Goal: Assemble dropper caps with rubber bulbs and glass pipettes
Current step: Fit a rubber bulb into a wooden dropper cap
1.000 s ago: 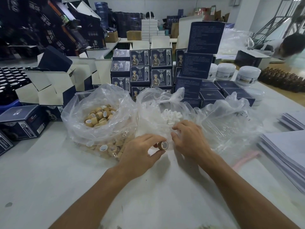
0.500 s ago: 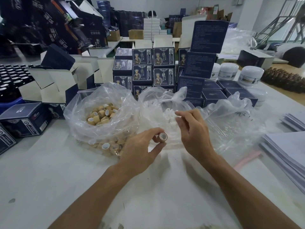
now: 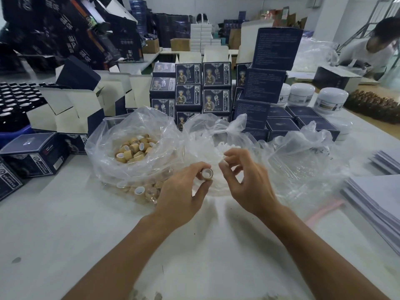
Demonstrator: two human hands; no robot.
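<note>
Nearest, two bare forearms reach over a white table (image 3: 65, 245). The left hand (image 3: 181, 191) pinches a small tan cap (image 3: 207, 174) between thumb and fingertips, its white-lined open end facing the camera. Just beside it, the right hand (image 3: 246, 180) holds a small white rubber bulb (image 3: 222, 163) at its fingertips, the other fingers loosely curled. Cap and bulb are close but not touching.

Both pieces look very light. The cap seems rigid, best gripped round its side wall. The bulb is probably soft and squashy, so hold it by its body and press its neck into the cap.

Behind the hands sit three clear plastic bags: the left bag (image 3: 104, 165) is heaped with tan caps, the middle bag (image 3: 199, 135) holds white bulbs, and the right bag (image 3: 303, 161) holds thin glass tubes, fragile and hard to see. Farther back stand stacked dark blue boxes (image 3: 188, 83).
</note>
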